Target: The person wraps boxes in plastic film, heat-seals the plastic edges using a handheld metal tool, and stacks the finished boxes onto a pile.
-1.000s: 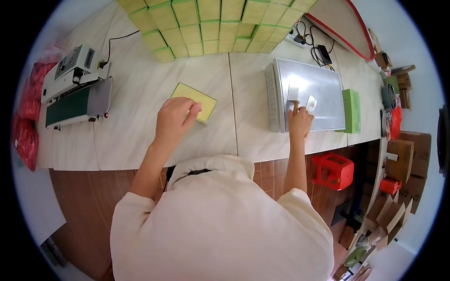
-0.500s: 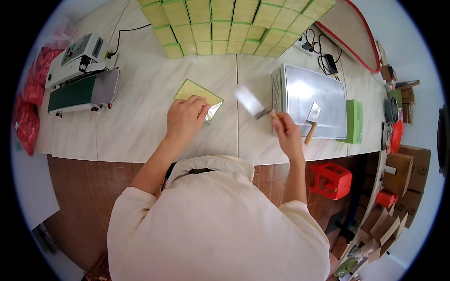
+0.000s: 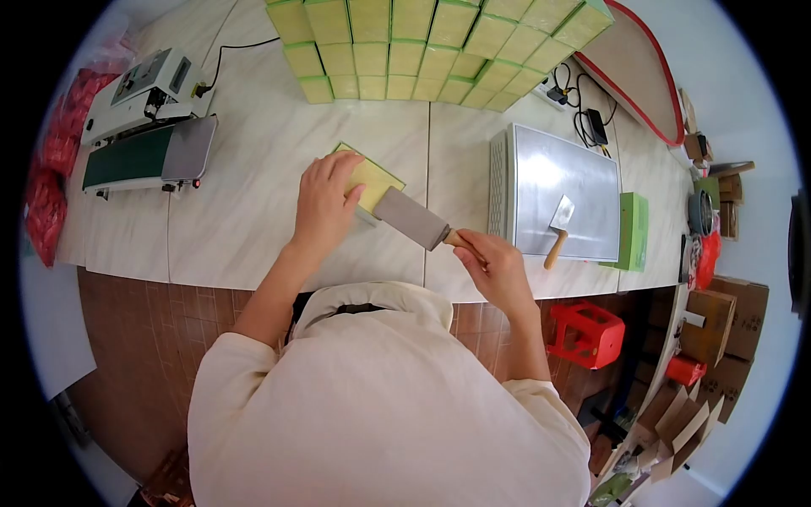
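Note:
A small yellow-topped box with green edges (image 3: 378, 182) lies turned at an angle on the table. Across its top left side is my left hand (image 3: 327, 194), fingers and thumb gripping it. My right hand (image 3: 493, 264) is wrapped round the wooden handle of a trowel (image 3: 412, 218) with a flat rectangular metal blade. The blade's tip meets the box's near right edge, close to my left thumb. A second, smaller trowel (image 3: 558, 230) with a wooden handle rests on a silver metal-topped box-shaped unit (image 3: 528, 177) to the right.
Several stacked yellow-and-green boxes (image 3: 405, 59) form a wall at the back. A machine with a green belt (image 3: 135, 156) stands at the left, beside red bags (image 3: 63, 144). Right lie a green box (image 3: 632, 228) and black cables (image 3: 583, 101). A red stool (image 3: 587, 334) is below.
My right hand has swung the trowel left and down, bringing its blade to the box. My left hand has shifted its grip toward the box's left side, and the silver flap no longer shows.

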### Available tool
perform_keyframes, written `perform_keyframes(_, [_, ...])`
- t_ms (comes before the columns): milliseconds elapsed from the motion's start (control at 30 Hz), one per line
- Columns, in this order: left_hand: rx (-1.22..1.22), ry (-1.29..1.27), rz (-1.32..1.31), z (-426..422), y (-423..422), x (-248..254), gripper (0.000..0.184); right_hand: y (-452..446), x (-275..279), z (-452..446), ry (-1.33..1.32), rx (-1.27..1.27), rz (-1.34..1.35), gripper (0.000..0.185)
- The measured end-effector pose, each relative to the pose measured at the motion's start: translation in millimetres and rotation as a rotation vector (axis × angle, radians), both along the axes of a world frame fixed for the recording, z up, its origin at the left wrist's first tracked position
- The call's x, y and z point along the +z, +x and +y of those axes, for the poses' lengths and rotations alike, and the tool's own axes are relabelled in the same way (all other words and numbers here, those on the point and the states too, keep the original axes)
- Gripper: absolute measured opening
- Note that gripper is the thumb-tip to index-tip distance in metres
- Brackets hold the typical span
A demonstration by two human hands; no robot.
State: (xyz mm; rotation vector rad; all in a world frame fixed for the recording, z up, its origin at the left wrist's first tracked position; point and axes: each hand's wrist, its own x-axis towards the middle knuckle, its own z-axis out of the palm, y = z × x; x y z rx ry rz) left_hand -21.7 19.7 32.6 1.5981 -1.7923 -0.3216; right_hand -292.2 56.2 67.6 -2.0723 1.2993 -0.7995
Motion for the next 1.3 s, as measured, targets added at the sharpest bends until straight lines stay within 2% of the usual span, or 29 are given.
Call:
perform_keyframes(100, [-0.09, 0.039, -0.094, -4.7, 13.2, -8.9, 0.008, 8.0, -4.5, -3.0, -0.08, 0.025, 0.039, 0.018])
perform_keyframes(300, [-0.153, -0.02, 0.008, -7.4, 15.4, -20.2, 0.003, 25.4, -10.2, -12.9, -0.081, -0.045, 0.169, 0.019])
perform_keyframes(533, [-0.179, -0.045, 0.001, -7.0, 13.8, -18.1, 0.003, 25.2, -6.4, -18.3, -0.045, -0.05, 0.211, 0.019])
perform_keyframes(733, [-0.149, -0.05, 0.002, -3.1, 20.4, -16.7, 0.002, -3.3, 16.6, -14.5, 0.06, -0.006, 0.114, 0.023])
perform_keyframes(833, [-0.173, -0.009, 0.028, -0.4, 23.7, -14.9, 0.002, -22.6, 20.1, -11.7, 0.183, -0.077, 0.035, 0.026])
perform_keyframes(967, [-0.189, -0.041, 0.023, 3.1, 28.9, -14.6, 0.015, 2.0, -5.0, -17.0, 0.099, -0.177, -0.066, 0.026])
perform_keyframes(1033, [-0.189, -0.044, 0.018, 5.0, 33.8, -13.8, 0.022, 21.9, -23.9, -22.5, -0.126, -0.217, 0.018, 0.025])
perform_keyframes(1100, [-0.167, 0.103, 0.173, 9.0, 42.2, -9.7, 0.04, 37.7, -23.6, -23.1, -0.143, -0.182, 0.072, 0.024])
perform_keyframes(1233, [-0.174, 0.158, 0.237, 10.8, 65.0, -5.8, 0.054, 56.1, -23.3, -22.2, -0.201, -0.097, 0.18, 0.022])
perform_keyframes(1300, [-0.237, 0.132, 0.178, 8.6, 74.1, -5.9, 0.06, 60.0, -22.0, -22.8, -0.21, -0.064, 0.19, 0.022])
